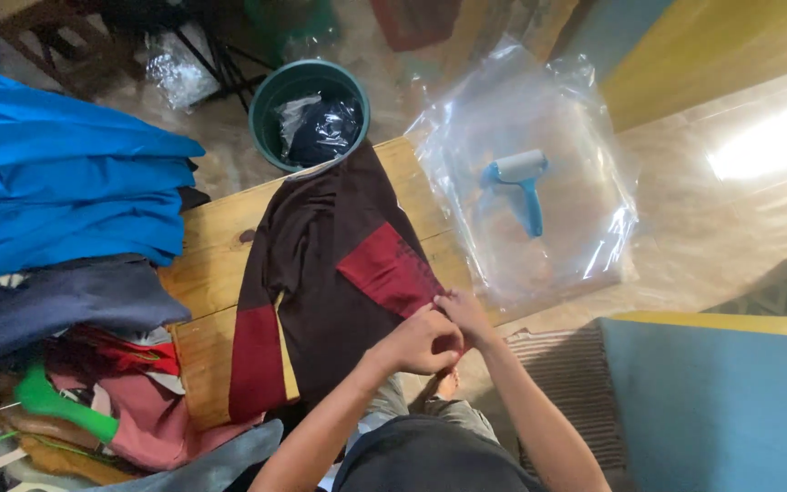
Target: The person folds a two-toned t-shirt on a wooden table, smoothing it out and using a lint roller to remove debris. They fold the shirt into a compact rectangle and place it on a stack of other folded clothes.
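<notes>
Garment [321, 273], dark brown with red sleeve panels, lies spread flat on the wooden counter [216, 237], its neck end toward the green bucket [311, 109] on the floor beyond. To the left of it a stack of blue folded cloth [66, 191] covers that end of the counter, with grey and pinkish-red clothes [138, 401] heaped below it and a green hanger [61, 405] poking out of the heap. To the right a clear plastic bag [526, 173] is laid over the counter's edge, and a blue-handled lint roller [519, 187] rests on it, well apart from the garment. Both hands meet at the garment's near right edge: the left hand [421, 344] is closed, pinching the folded red sleeve, and the right hand [466, 314] grips the same fabric just beside it, fingers curled narrow.
</notes>
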